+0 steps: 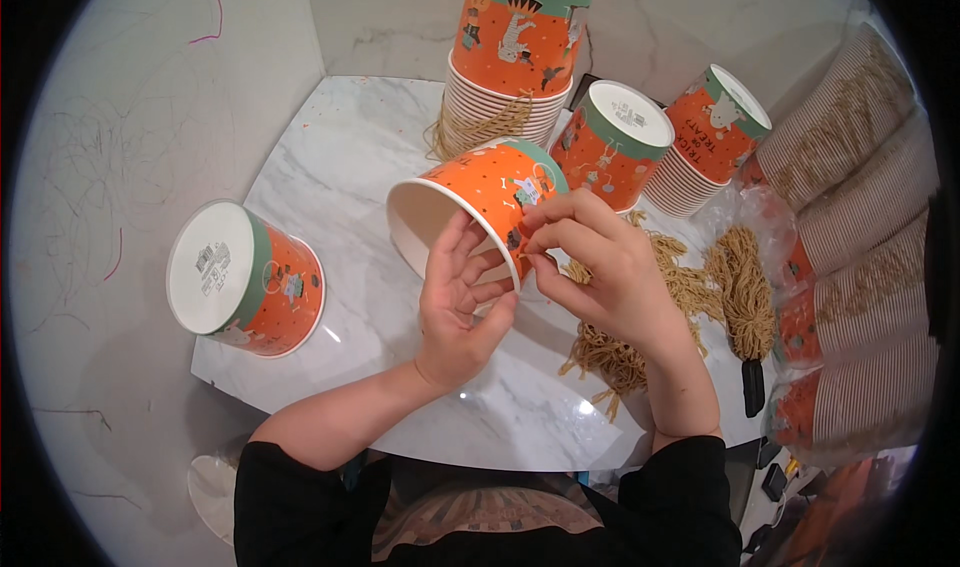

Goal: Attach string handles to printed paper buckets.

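An orange and green paper bucket (482, 182) with cartoon prints lies tilted on its side above the table, its white mouth facing left toward me. My left hand (462, 297) holds it by the rim, fingers inside the mouth and thumb near the lower edge. Against the outer wall close to that rim, my right hand (605, 262) has thumb and fingertips pinched together. Whatever is between those fingertips is too small to make out. Under my right wrist lies a loose heap of tan cords (615, 352).
At left a single bucket (285, 292) stands upside down. Behind are a tall bucket stack (515, 42) with cords draped over it, an upturned bucket (610, 147) and a shorter stack (710, 132). A cord bundle (745, 292) and bagged bucket stacks (860, 297) lie along the right.
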Demonstrator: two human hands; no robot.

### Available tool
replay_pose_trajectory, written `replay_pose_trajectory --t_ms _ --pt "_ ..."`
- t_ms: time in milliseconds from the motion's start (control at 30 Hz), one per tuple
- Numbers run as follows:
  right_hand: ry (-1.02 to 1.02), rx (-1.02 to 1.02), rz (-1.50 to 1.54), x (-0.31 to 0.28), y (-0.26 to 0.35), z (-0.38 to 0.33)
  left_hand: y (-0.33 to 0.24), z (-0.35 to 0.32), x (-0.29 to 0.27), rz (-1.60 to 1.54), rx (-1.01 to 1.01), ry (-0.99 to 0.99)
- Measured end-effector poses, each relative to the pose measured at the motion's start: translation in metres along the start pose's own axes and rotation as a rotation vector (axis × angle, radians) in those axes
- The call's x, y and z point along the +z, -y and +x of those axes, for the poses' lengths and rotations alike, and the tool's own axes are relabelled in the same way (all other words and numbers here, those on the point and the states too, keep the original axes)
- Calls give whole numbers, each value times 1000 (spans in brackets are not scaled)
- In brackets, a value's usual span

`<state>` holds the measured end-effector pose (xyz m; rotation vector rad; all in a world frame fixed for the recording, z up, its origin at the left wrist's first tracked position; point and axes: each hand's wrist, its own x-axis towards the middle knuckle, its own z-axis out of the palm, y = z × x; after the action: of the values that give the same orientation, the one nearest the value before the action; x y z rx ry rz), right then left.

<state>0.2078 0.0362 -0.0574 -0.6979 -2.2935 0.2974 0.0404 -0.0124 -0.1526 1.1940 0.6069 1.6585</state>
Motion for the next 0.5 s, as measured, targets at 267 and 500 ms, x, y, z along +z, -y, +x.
replay_pose_trajectory --t_ms 267,500 --pt "42 44 -38 0 4 0 -3 0 0 -11 -8 -13" --pt "25 31 -60 1 3 -1 -1 0 2 -45 8 -23"
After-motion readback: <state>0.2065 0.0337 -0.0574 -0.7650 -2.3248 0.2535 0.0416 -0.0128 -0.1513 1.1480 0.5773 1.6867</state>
